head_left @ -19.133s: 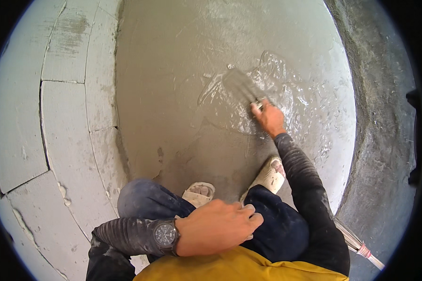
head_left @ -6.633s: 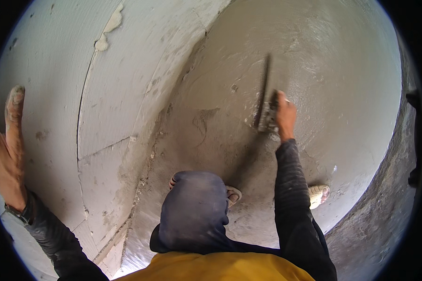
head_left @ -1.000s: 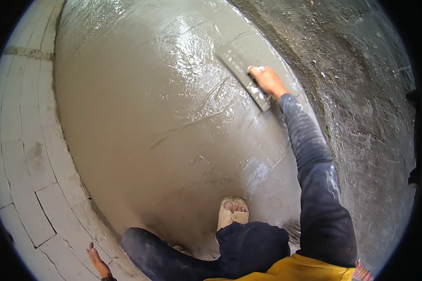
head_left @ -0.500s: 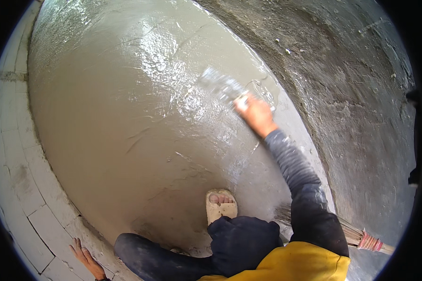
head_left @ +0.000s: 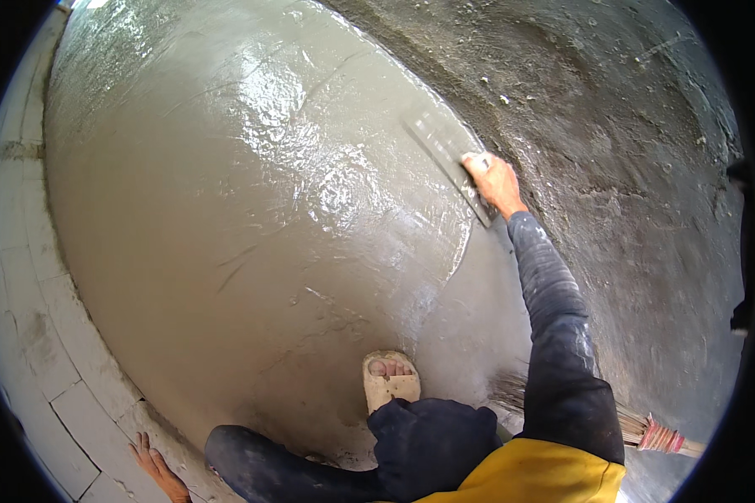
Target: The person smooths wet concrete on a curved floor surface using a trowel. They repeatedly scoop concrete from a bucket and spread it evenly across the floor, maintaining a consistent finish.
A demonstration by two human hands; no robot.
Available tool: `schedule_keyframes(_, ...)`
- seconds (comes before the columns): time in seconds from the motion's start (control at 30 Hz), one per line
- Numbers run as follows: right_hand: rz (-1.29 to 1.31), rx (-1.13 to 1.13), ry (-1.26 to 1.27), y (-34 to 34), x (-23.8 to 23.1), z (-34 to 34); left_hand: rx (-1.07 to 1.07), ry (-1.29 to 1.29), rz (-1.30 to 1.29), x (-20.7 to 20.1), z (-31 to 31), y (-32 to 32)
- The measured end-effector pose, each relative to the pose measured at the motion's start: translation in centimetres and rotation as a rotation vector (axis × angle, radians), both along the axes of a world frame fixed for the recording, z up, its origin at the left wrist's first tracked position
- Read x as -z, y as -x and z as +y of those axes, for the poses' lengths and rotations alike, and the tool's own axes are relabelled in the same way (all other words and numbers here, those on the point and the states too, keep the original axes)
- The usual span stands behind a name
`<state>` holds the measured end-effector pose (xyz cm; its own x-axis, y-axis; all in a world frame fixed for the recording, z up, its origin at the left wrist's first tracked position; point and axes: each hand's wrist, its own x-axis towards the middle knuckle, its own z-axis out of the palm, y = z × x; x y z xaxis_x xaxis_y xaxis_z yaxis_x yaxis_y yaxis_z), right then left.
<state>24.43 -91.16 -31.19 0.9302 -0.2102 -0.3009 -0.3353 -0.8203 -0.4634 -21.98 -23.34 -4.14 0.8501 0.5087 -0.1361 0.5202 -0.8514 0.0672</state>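
Observation:
My right hand (head_left: 497,183) is closed round the handle of a flat rectangular plastering trowel (head_left: 440,149). The blade lies on wet grey cement (head_left: 226,193) close to its right edge, slanting from upper left to lower right. A thin ridge of wet cement curves down from the blade's lower end. Far off at the lower left, my left hand (head_left: 153,463) rests with fingers stretched out on the pale block wall top (head_left: 38,344). Nothing shows in that hand.
My sandalled foot (head_left: 392,377) stands on the cement at the bottom middle. A twig broom (head_left: 654,434) with a red-bound handle lies at the lower right, partly behind my right arm. Rough dark ground (head_left: 629,184) borders the cement on the right.
My right hand has swept the trowel to the right, up to the cement's edge, and the blade has turned steeper. My left hand stays on the blocks.

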Motion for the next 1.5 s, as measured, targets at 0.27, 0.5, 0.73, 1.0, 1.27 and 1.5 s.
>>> schedule_keyframes(0.27, 0.029, -0.003, -0.018, -3.4, -0.2, 1.6, -0.072, -0.032, -0.009, -0.6, -0.1, 3.4)
schedule_keyframes(0.5, 0.010, -0.005, -0.038, -6.6, 0.0, 3.4, -0.140, 0.024, 0.019, -1.2, -0.9, 6.0)
schedule_keyframes(0.73, -0.016, 0.005, -0.031, -10.2, 0.4, 5.5, -0.213, -0.031, 0.050, -2.9, -1.9, 8.7)
schedule_keyframes(1.0, -0.024, -0.087, -0.091, -14.7, 1.0, 7.8, -0.245, -0.047, 0.092, -4.0, -2.6, 8.7)
schedule_keyframes(1.27, 0.052, -0.041, -0.118, -18.6, -0.7, 11.4, -0.269, -0.019, 0.065, -4.7, -2.7, 7.8)
schedule_keyframes(1.5, -0.120, -0.121, 0.025, -19.7, 0.1, 12.0, -0.312, -0.026, 0.072, -3.9, -2.6, 8.4)
